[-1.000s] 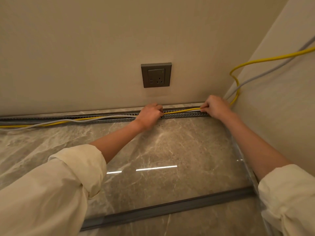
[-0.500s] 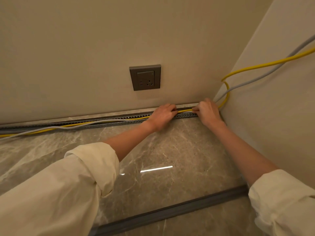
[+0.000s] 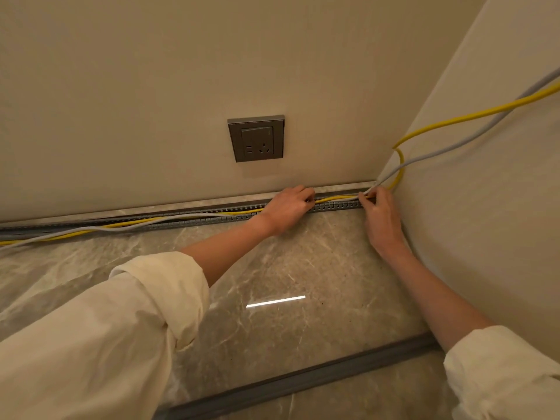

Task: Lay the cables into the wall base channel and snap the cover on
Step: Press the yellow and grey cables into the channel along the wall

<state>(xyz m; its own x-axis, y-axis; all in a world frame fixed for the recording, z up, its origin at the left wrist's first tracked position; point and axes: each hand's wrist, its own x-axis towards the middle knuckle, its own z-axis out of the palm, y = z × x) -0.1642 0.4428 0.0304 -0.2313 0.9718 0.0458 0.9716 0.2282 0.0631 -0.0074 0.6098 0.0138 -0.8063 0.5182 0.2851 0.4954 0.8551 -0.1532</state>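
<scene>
A grey slotted base channel point(image 3: 336, 205) runs along the foot of the back wall. A yellow cable point(image 3: 336, 197) and a grey cable point(image 3: 439, 154) come down the right wall into the corner and run left along the channel. Further left both cables lie partly over its front edge. My left hand point(image 3: 289, 209) pinches the cables at the channel below the socket. My right hand point(image 3: 380, 218) grips them at the corner end. The long grey cover strip point(image 3: 303, 378) lies loose on the floor near me.
A grey wall socket point(image 3: 256, 138) sits on the back wall above the channel. The right wall point(image 3: 485, 207) meets the back wall at the corner. The floor is glossy marble tile point(image 3: 288, 268) with a light reflection.
Both hands have shifted right along the channel toward the corner, and they stay closer together than a second ago. The view has also turned slightly.
</scene>
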